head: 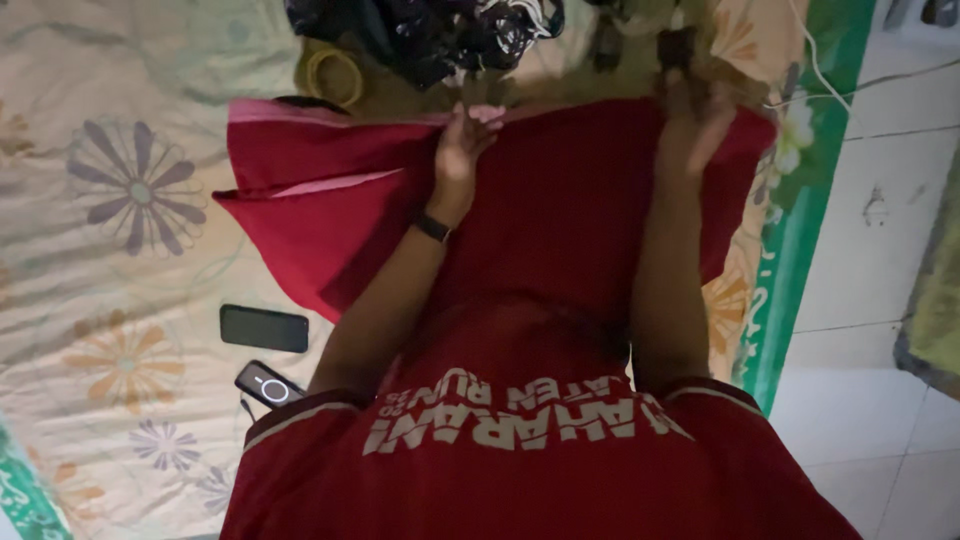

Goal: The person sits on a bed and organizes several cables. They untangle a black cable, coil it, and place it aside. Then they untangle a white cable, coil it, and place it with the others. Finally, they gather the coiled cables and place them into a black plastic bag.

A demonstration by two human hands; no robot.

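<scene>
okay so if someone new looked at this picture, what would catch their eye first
A big red cloth spread over a flowered sheet, filling the middle. Both hands grip its far edge: the left hand pinches it near the centre, the right hand toward the right corner. Two dark phones lie at lower left.

Both hands, left hand [462,140] and right hand [697,125], pinch the far edge of a red cloth [560,210] spread on a floral bedsheet [110,200], a black phone [264,328] lying left of the grip.
</scene>
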